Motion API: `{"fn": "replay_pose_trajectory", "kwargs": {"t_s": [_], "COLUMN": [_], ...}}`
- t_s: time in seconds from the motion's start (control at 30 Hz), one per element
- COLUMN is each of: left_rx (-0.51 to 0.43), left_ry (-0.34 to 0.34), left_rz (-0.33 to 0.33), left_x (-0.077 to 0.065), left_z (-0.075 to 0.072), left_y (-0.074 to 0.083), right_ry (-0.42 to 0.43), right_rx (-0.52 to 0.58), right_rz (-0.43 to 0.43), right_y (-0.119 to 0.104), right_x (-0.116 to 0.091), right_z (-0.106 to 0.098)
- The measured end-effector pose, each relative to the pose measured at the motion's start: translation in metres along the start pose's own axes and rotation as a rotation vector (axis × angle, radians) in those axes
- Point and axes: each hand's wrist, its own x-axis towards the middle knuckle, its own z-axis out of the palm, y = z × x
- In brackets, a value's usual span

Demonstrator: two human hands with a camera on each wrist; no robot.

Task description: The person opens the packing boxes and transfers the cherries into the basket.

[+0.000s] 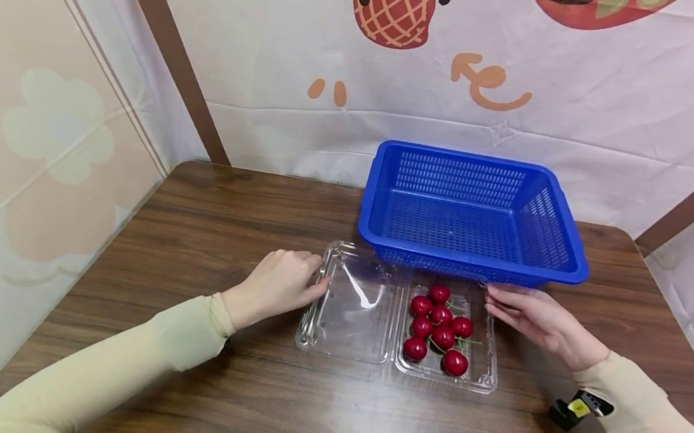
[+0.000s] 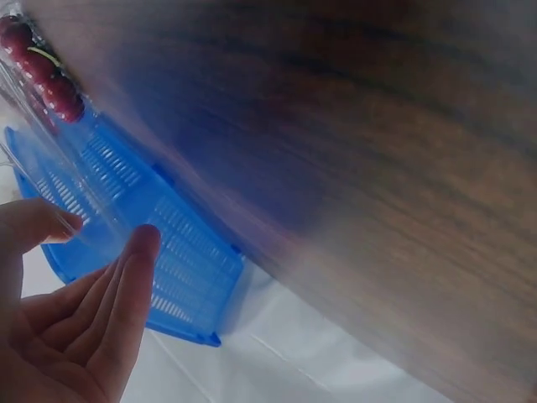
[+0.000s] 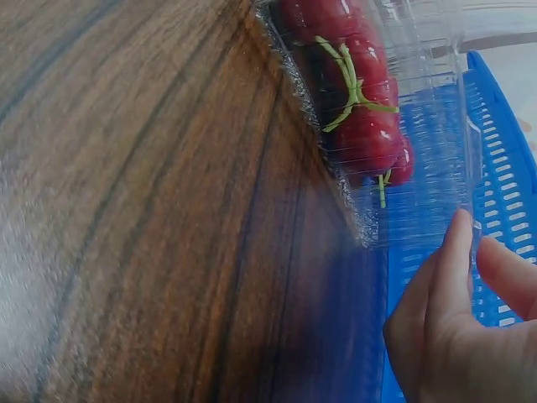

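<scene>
The round cherries [image 1: 443,337] are deep red with green stems [image 3: 358,99]; on the brown, dark-grained table [image 1: 245,220], the hinged plastic box [image 1: 343,315] is colourless, the rectangular plastic basket [image 1: 469,259] blue.

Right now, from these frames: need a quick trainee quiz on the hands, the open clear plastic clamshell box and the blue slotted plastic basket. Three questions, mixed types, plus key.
1. True or false: the blue rectangular slotted plastic basket stands beyond the open clear plastic clamshell box, as the person sees it.

2. One half of the box holds glossy red cherries. The left hand is at:
A) that half
B) the other half

3. In the head view, which corner of the box is the right hand at?

Key: 1. True. 2. B. 3. The far right corner.
</scene>
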Motion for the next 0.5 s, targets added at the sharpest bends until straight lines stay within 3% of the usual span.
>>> {"fn": "replay_pose_trajectory", "kwargs": {"t_s": [0.13,0.5], "left_rx": [0.006,-0.010], "left_ry": [-0.011,-0.089], "left_rz": [0.000,-0.068], "left_x": [0.0014,0.0022], "left_z": [0.0033,0.0089], "left_y": [-0.0006,0.0004], "right_ry": [-0.046,0.018], "right_rx": [0.025,-0.042], "right_rz": [-0.011,0.001], "right_y": [-0.0007,-0.0036], "right_x": [-0.0007,0.0014], "right_z": [-0.0022,-0.0002]}}
